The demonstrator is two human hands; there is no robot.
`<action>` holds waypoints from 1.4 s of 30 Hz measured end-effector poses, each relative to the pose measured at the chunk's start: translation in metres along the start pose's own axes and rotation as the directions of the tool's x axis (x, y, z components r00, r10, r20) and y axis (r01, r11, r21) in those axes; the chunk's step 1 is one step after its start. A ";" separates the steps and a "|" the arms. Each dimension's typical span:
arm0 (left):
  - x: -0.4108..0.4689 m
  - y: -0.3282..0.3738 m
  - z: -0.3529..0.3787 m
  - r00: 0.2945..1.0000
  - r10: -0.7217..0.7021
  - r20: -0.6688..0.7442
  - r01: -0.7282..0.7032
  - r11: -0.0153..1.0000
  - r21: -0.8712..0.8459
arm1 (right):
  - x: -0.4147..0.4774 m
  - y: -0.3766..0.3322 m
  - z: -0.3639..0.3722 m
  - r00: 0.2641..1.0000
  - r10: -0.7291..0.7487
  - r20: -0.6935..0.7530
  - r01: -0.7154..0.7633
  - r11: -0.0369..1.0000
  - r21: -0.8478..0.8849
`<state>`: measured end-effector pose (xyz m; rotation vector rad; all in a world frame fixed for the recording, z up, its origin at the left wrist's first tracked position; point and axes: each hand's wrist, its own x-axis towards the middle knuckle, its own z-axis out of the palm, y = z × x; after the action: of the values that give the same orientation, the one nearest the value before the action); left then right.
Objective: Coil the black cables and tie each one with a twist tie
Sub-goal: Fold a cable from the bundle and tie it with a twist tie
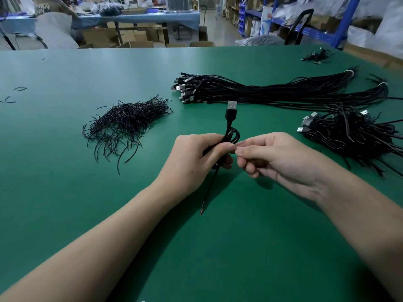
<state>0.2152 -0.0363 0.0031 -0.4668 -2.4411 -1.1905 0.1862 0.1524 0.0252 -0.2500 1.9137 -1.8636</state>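
The black cable [233, 136] is thin and round, folded into a small coil. Its silver-ended USB plug [231, 108] stands upward, and a red-tipped tail hangs toward the smooth green tabletop [65, 192]. The left hand [196, 159] grips the coil above the tabletop's middle. The right hand [277, 159] pinches the coil's side between thumb and forefinger. One heap of wiry twist ties [126, 125] lies to the left. Two white-banded bundles of straight cables [283, 91] lie behind, and one tangle of coiled cables [351, 134] lies to the right.
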 end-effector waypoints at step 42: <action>-0.003 0.011 0.013 0.957 -0.282 0.064 0.262 0.753 -0.604 | -0.002 0.014 0.031 0.981 -0.182 -0.073 0.188 0.978 0.088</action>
<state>0.2205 -0.0203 0.0014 -0.2522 -2.0943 -2.1128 0.2039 0.1264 0.0119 -0.3519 1.8946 -2.1009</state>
